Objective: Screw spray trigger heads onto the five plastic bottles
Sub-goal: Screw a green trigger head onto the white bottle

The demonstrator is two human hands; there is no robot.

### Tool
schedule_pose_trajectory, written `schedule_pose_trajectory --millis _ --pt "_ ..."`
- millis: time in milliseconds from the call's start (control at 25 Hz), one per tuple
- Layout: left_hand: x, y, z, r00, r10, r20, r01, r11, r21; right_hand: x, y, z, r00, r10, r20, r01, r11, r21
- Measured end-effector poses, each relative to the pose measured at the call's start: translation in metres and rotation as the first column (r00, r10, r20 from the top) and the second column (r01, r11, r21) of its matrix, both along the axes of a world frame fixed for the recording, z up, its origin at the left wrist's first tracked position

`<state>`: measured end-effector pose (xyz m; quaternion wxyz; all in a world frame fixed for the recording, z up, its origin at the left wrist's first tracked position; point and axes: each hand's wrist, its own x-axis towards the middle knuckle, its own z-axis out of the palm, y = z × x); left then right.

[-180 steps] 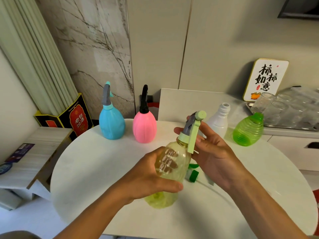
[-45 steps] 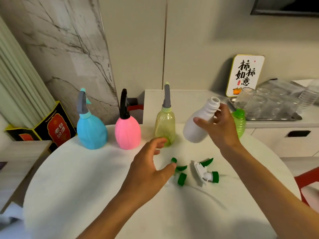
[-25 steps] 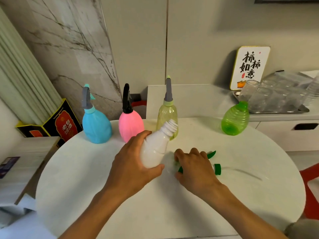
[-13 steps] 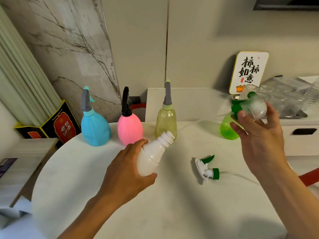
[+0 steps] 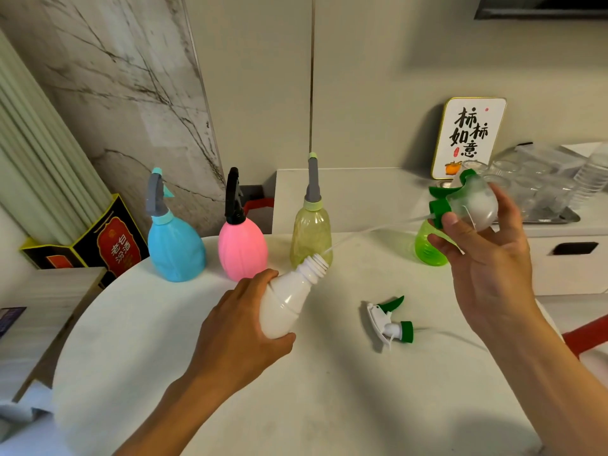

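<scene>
My left hand (image 5: pixel 237 327) is wrapped tight round the white bottle (image 5: pixel 286 304), tilted, its bare threaded neck aimed toward 1 o'clock, above the round table (image 5: pixel 164 373). My right hand (image 5: pixel 487 258), raised at 2 o'clock, pinches a green-and-clear trigger head (image 5: pixel 460 202); its thin dip tube (image 5: pixel 371 229) runs toward the neck, tip just beside it. A second trigger head (image 5: pixel 390 322) lies on the table at 3 o'clock from the bottle. Blue bottle (image 5: pixel 174 245), pink bottle (image 5: pixel 241 245) and yellow bottle (image 5: pixel 311 238) stand capped at 12 o'clock. Green bottle (image 5: pixel 427 246) is partly behind the right hand.
</scene>
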<state>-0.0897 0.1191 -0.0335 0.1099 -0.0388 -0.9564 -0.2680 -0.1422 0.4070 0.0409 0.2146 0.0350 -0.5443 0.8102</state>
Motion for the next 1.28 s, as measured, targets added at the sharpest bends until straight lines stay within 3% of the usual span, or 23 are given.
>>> schedule_pose_trajectory --millis 280,640,1000,1280 --pt "0.0 0.0 0.002 1.0 0.014 -0.023 -0.015 1.0 -0.02 -0.001 -0.008 -0.003 1.0 0.007 -0.015 -0.007 0.999 0.034" --pt "-0.001 -0.001 -0.002 0.999 0.039 -0.011 -0.039 0.998 -0.039 -0.003 0.003 -0.001 1.0 -0.012 -0.007 0.011 0.996 -0.086" --pt "-0.002 0.001 -0.001 0.998 -0.002 -0.065 0.001 1.0 -0.02 0.005 -0.026 -0.012 0.995 0.094 0.042 -0.096 0.993 0.063" --pt "0.005 0.008 0.01 0.983 -0.117 -0.143 0.116 0.993 -0.011 0.015 -0.059 -0.037 0.948 0.283 0.145 -0.299 0.949 0.105"
